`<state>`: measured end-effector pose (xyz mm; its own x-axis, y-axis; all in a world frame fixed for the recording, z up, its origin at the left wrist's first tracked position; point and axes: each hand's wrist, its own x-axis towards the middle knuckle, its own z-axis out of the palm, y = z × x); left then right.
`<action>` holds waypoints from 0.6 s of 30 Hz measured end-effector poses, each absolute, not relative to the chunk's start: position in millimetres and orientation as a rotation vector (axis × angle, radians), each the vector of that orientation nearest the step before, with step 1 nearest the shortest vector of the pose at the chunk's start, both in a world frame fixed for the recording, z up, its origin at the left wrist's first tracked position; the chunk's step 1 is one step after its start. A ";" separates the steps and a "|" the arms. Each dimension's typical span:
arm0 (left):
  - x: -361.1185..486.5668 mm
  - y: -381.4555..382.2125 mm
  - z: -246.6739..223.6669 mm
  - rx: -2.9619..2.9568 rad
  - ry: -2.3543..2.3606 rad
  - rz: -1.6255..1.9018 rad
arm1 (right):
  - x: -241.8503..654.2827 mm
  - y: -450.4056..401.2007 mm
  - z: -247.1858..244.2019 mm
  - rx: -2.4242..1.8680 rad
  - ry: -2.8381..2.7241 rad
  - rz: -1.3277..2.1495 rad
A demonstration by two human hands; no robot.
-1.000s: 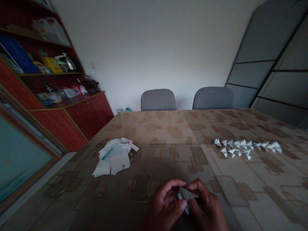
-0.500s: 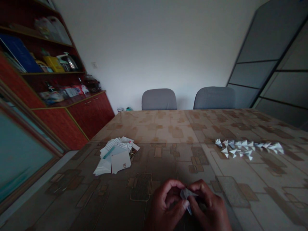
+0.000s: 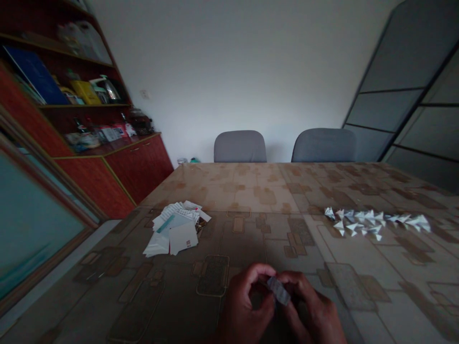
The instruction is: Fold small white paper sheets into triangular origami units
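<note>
Between my two hands, close to the near edge of the table, is a small folded piece of paper (image 3: 278,290), greyish with a narrow strip facing me. My left hand (image 3: 249,303) pinches it from the left with thumb and forefinger. From the right, my right hand (image 3: 311,308) grips it with curled fingers. The paper's lower part is hidden by the thumbs. Off to the right lie several small pointed folded paper pieces (image 3: 373,219) in loose rows. On the left is a spread pile of flat paper sheets (image 3: 182,237), mostly white.
The patterned tablecloth (image 3: 258,191) covers a wide table. Two grey chairs stand behind it, one a left chair (image 3: 240,146) and one a right chair (image 3: 324,145). A red-brown cabinet (image 3: 139,160) with loaded shelves is at the left; grey sliding doors (image 3: 390,102) are at the right.
The folded paper has turned in my fingers: its pointed flaps showed before, and now a narrow flat strip faces up. Both hands stay in nearly the same place. The view has shifted slightly.
</note>
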<state>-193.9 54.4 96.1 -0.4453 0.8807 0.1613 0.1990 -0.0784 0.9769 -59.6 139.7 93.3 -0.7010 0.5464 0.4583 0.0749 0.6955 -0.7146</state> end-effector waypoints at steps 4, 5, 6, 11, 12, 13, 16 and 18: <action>-191.2 55.1 100.4 1.228 1.693 1.566 | -59.0 139.5 92.2 -0.536 -2.198 0.899; -190.7 55.5 102.6 1.249 1.711 1.571 | -58.7 139.8 91.9 -0.558 -2.190 0.910; -190.2 55.8 105.2 1.279 1.729 1.577 | -58.3 140.4 91.8 -0.570 -2.183 0.922; -191.2 57.2 117.1 1.518 1.786 1.605 | -57.4 142.3 98.0 -0.490 -2.161 0.979; -191.9 57.4 118.6 1.548 1.780 1.611 | -57.3 142.2 100.2 -0.487 -2.153 0.978; -192.5 57.7 119.7 1.562 1.778 1.615 | -57.3 141.8 102.5 -0.486 -2.152 0.971; -193.7 59.5 120.6 1.545 1.797 1.607 | -57.6 140.1 108.4 -0.484 -2.158 0.894; -193.8 61.3 119.6 1.503 1.808 1.590 | -58.6 139.2 110.9 -0.468 -2.171 0.843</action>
<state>-193.8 61.3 119.6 -0.4065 0.8264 0.3897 0.4921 -0.1613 0.8555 -58.6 139.2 110.9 -0.6538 0.5560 0.5133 0.0641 0.7166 -0.6946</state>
